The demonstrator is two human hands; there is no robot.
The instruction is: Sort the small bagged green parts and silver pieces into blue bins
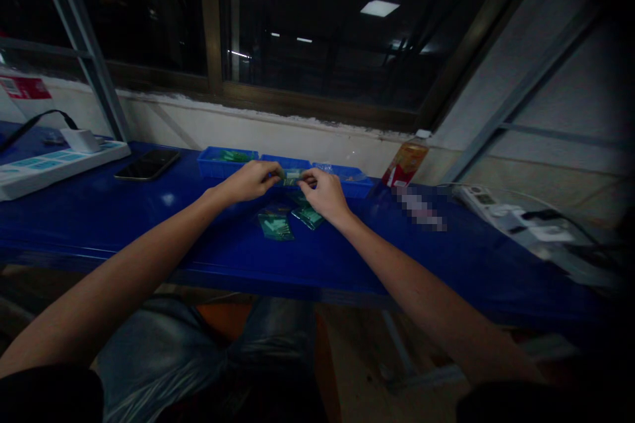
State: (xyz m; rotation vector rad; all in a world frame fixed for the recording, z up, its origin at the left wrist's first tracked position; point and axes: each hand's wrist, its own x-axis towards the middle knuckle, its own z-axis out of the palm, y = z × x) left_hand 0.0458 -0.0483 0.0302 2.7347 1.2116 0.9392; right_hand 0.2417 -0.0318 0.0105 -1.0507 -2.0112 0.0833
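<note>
Both my hands meet above the blue workbench (99,211). My left hand (251,181) and my right hand (322,193) each pinch an end of one small green circuit board (292,177), held between them just in front of the blue trays. Below the hands, two small piles of green circuit boards in clear bags (276,225) (308,215) lie on the bench top. My fingers are curled closed on the held piece.
Shallow blue trays (225,162) (347,178) stand along the wall, one with green parts inside. A dark phone (147,164) and a white power strip (49,165) lie at the left. An orange packet (407,164) leans on the wall. White devices with cables (516,218) sit at the right.
</note>
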